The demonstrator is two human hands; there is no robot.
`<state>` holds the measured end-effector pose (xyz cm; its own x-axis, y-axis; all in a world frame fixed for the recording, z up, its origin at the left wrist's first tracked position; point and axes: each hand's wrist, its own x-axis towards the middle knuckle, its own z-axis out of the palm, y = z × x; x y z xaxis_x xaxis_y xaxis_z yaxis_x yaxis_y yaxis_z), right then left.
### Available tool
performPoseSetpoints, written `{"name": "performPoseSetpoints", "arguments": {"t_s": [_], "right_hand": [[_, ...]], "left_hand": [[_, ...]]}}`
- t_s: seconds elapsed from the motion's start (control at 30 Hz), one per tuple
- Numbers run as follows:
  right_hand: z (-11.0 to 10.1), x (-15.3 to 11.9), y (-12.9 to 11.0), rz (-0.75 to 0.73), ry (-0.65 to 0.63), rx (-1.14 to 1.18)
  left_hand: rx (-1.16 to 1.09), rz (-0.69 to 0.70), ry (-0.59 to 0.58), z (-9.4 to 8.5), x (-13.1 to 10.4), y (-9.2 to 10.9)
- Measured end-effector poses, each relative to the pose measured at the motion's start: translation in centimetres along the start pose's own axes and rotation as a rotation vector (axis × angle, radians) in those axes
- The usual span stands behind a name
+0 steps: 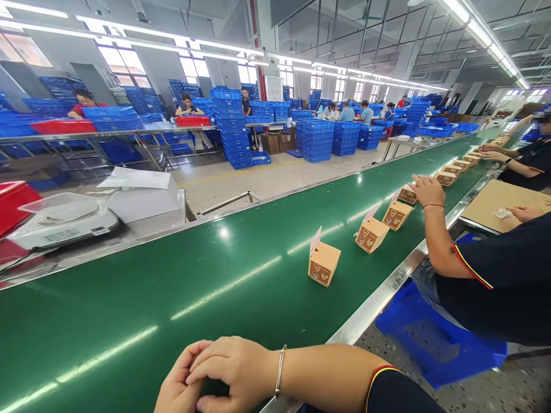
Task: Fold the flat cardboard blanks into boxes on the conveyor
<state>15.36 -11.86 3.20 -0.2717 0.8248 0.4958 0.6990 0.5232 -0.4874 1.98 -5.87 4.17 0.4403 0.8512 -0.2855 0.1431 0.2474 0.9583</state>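
Note:
At the near edge of the green conveyor belt (142,310), my right hand (235,367), with a silver bangle at its wrist, curls over the fingers of my left hand (176,387). The two hands touch; both have bent fingers and no object shows in them. Part of my left hand is hidden or cut off by the frame. Nearest to my hands on the belt is a small brown and tan printed box (323,264) with a pale card standing up at its back. A similar box (371,234) and another box (396,215) sit farther up the belt.
A co-worker's hand (428,190) reaches over a box on the right; more co-workers sit beyond. A metal rail (365,312) edges the belt. Across it stand a white scale (64,226) and white carton (148,198). Blue crates (318,140) are stacked behind. A blue stool (443,338) is at right.

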Motion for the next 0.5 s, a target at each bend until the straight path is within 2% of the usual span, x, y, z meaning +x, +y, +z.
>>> {"name": "performPoseSetpoints", "arguments": {"t_s": [0.5], "right_hand": [[-0.12,0.05,-0.24,0.036,-0.051,0.052]], "left_hand": [[0.028,-0.002,0.037,-0.05,0.39,-0.07]]}}
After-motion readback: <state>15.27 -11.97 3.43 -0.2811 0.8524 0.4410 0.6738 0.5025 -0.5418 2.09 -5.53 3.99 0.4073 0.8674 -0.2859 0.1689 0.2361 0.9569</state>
